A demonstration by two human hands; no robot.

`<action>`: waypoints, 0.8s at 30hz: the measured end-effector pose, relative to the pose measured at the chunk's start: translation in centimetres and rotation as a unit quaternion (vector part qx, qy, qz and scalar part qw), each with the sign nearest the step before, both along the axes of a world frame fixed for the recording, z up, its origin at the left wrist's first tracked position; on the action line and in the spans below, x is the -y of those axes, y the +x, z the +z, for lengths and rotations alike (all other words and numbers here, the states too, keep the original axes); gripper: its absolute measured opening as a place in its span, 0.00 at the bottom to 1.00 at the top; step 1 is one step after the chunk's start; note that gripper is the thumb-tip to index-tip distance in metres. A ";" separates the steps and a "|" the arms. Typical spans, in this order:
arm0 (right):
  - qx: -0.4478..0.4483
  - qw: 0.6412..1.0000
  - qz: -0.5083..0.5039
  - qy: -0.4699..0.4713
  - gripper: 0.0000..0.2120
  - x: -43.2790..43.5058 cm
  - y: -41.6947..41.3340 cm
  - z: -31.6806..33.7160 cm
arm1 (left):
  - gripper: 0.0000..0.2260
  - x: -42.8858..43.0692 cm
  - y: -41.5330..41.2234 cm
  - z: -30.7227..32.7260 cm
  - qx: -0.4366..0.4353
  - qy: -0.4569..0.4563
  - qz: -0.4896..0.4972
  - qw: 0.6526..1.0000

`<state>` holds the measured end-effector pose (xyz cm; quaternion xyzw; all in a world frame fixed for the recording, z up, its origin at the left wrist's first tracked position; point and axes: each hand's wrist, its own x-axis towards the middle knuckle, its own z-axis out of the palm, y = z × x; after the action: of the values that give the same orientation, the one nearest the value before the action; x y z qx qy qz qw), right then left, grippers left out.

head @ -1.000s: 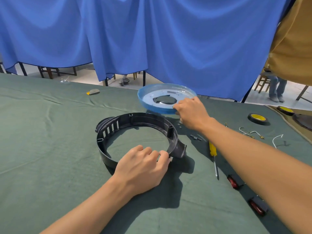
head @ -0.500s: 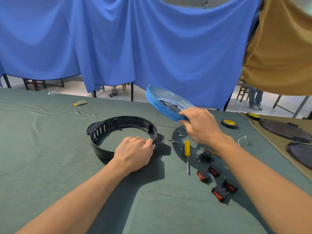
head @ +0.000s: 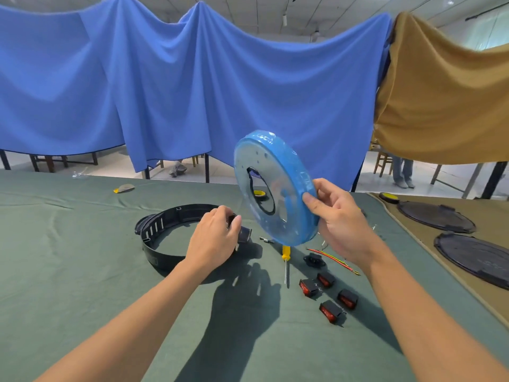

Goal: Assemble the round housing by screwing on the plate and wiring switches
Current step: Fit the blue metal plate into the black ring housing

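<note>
Raised upright now, blue-filmed round plate gripped by right hand; left hand grasps black ring housing beside it.

Cannot see the right arc of the black plastic ring housing under the left hand. Glimpsed only through the hole of the blue film-wrapped round plate: a yellow tape roll. Too small to identify: tiny metal bits mid-tabletop.
</note>
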<state>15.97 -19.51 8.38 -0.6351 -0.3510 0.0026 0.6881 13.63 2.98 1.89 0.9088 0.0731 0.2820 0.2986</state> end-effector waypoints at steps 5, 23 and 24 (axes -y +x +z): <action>-0.176 0.963 0.102 0.179 0.10 1.8 -1.0 -0.1 | 0.17 0.6 -1.1 1.1 -0.003 -0.183 -0.035 0.983; -0.283 0.950 -0.134 0.020 0.12 4.3 -2.2 -2.3 | 0.17 -0.1 -4.7 2.8 -0.101 -0.451 -0.066 0.884; -0.283 0.946 -0.157 0.008 0.11 4.1 -2.1 -2.6 | 0.18 -0.1 -4.9 2.6 -0.118 -0.435 -0.071 0.890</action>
<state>13.87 -23.58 5.82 -0.6498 -0.0375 0.0718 0.7558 8.75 3.07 4.52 0.7172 0.1582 0.0903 0.6727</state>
